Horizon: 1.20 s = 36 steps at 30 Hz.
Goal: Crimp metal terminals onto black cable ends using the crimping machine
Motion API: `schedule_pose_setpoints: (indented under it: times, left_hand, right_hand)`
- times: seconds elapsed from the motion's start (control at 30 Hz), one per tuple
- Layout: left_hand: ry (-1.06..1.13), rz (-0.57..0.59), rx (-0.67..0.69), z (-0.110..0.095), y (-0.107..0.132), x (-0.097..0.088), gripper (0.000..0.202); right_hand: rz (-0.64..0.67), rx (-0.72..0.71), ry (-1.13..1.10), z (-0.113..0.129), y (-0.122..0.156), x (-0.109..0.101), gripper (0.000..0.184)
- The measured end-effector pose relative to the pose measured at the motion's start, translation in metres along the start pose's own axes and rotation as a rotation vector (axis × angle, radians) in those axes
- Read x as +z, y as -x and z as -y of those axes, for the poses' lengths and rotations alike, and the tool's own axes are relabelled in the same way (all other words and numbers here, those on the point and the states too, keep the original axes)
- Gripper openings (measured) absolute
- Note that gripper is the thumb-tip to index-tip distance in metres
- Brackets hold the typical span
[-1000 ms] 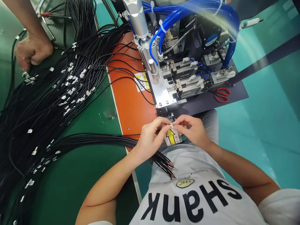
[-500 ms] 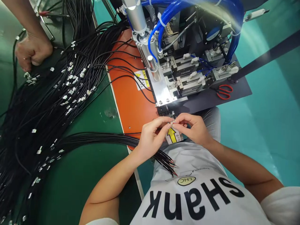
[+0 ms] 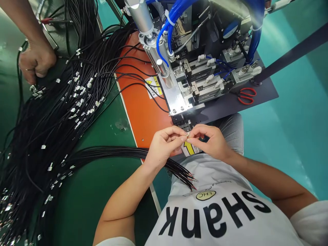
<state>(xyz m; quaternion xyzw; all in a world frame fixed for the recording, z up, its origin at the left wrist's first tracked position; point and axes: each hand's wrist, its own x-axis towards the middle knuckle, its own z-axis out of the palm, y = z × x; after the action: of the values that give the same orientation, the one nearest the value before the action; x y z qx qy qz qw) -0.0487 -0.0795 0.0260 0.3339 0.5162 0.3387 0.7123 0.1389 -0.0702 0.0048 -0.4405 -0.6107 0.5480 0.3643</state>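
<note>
My left hand (image 3: 164, 145) and my right hand (image 3: 211, 141) meet fingertip to fingertip just in front of the machine, both pinched on a tiny pale metal piece (image 3: 188, 135) at a wire end. A bundle of black cables (image 3: 112, 152) passes under my left wrist, its stripped ends (image 3: 189, 180) fanning over my white shirt. The yellow arrow label (image 3: 190, 148) lies right beneath my fingers.
A pneumatic machine (image 3: 189, 78) with blue hoses (image 3: 174, 17) stands on an orange plate (image 3: 139, 102). Red scissors (image 3: 246, 95) lie on its dark base at right. A large heap of black cables with metal clips (image 3: 51, 112) covers the green mat; another person's hand (image 3: 36, 61) grips some at far left.
My view has shifted slightly, so the machine sits higher and further left in the picture. My two hands stay pinched together at the same spot; the other person's hand has barely moved.
</note>
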Motion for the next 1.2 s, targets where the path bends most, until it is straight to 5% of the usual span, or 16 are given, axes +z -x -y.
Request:
schedule_pose_setpoints:
  times: [1.2]
  left_hand:
    - [0.064,-0.165,-0.017,0.006,0.0,0.007,0.018]
  right_hand:
    - [-0.073,-0.074,0.174,-0.003,0.003,0.012,0.008]
